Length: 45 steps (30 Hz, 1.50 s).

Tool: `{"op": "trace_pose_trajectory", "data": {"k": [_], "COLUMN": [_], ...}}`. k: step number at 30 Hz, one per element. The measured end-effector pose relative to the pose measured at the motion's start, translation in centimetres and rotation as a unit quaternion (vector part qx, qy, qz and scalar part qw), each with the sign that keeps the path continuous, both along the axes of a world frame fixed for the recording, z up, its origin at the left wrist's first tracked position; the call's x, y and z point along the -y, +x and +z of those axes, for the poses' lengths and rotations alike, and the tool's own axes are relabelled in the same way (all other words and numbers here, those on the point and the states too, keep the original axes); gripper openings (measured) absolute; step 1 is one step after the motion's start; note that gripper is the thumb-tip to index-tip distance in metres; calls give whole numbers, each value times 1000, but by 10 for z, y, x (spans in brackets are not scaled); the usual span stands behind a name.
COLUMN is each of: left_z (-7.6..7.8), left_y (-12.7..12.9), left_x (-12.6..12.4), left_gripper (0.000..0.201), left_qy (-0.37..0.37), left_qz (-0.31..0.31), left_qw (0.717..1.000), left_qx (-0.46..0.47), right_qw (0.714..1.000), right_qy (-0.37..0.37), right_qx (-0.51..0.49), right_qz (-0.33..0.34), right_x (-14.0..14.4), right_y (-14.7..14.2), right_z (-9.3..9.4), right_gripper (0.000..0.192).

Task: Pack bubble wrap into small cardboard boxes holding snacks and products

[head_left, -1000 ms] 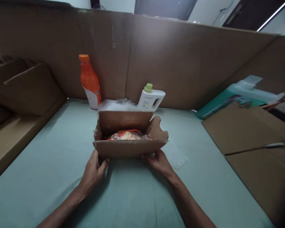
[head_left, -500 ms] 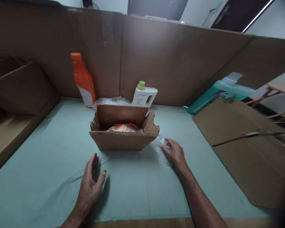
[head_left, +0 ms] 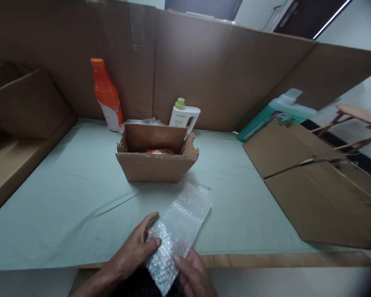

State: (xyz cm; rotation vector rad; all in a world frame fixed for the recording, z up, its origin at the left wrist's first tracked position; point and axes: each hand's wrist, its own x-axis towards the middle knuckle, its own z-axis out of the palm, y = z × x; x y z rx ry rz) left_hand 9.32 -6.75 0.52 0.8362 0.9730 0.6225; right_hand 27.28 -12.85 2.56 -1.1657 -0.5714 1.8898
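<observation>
A strip of clear bubble wrap (head_left: 185, 214) slants across the front edge of the table, its far end lying near the small box. My left hand (head_left: 139, 243) grips its left side, thumb on top and fingers underneath. At its lower right edge, my right hand (head_left: 193, 270) pinches it between thumb and fingers. Beyond the wrap stands a small open cardboard box (head_left: 156, 167) with torn rims. Inside it, a packet with red edging (head_left: 160, 152) shows only in part, the front wall hiding the rest.
An orange-and-white bottle (head_left: 108, 99) and a white jug with a green cap (head_left: 182, 115) stand behind the box. More bubble wrap lies between them. A teal jug (head_left: 272, 115) leans at right beside cardboard flaps (head_left: 321, 194). A tall cardboard wall (head_left: 222, 70) closes the back.
My right hand has drawn the bubble wrap from beside the box toward the front edge. My left hand has moved right and closed on it. The view has shifted slightly.
</observation>
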Motion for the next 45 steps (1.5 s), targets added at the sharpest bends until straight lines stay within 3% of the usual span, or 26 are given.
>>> {"op": "trace_pose_trajectory", "data": {"k": [3, 5, 7, 9, 11, 12, 13, 15, 18, 20, 22, 25, 28, 32, 35, 38, 40, 43, 45], "left_z": [1, 8, 20, 32, 40, 40, 38, 26, 0, -15, -23, -25, -23, -25, -25, -19, -12, 0, 9], "left_y": [-41, -78, -112, -132, -129, -120, -108, -80, -60, -73, -102, -147, -166, -152, -138, -131, -129, -126, -122], "left_x": [-17, -35, -53, -64, -65, -62, -58, -49, -40, -38, -37, -31, -24, -19, -21, -27, -32, -43, -54], "left_gripper": [96, 76, 57, 49, 47, 48, 50, 57, 66, 68, 66, 58, 55, 49, 28, 16, 15, 22, 41], "left_qy": [58, 144, 243, 337, 428, 474, 518, 580, 601, 585, 567, 541, 495, 440, 435, 449, 438, 413, 428], "left_qz": [-59, -110, -116, -63, 5, 28, 35, 5, -110, -166, -176, -103, 22, 100, 126, 128, 96, 47, 60], "left_qw": [992, 958, 882, 767, 660, 629, 615, 617, 632, 635, 633, 631, 632, 637, 651, 664, 674, 669, 652], "left_qx": [-92, -222, -386, -542, -618, -616, -594, -531, -477, -478, -497, -546, -596, -625, -609, -584, -587, -616, -623], "right_qw": [977, 959, 939, 898, 836, 801, 766, 697, 611, 573, 554, 558, 571, 592, 631, 678, 691, 661, 625], "right_qy": [46, 88, 158, 253, 352, 396, 433, 477, 489, 488, 474, 406, 347, 323, 334, 315, 280, 270, 293], "right_qx": [48, 125, 221, 323, 402, 431, 458, 513, 586, 620, 657, 716, 743, 738, 700, 663, 665, 700, 723], "right_qz": [203, 240, 209, 160, 128, 123, 126, 155, 210, 220, 192, 108, 26, -3, -7, -42, -52, -21, -24], "right_x": [1, -7, -23, -43, -65, -75, -85, -102, -115, -114, -107, -96, -98, -123, -134, -124, -110, -94, -94], "right_y": [12, 23, 29, 24, 8, -4, -16, -40, -48, -26, 13, 76, 107, 90, 71, 72, 85, 103, 107], "right_z": [15, 32, 48, 57, 53, 47, 39, 18, -14, -32, -42, -43, -36, -30, -29, -27, -26, -23, -18], "right_gripper": [40, 27, 20, 20, 23, 28, 34, 46, 57, 56, 54, 46, 42, 45, 33, 26, 27, 36, 45]}}
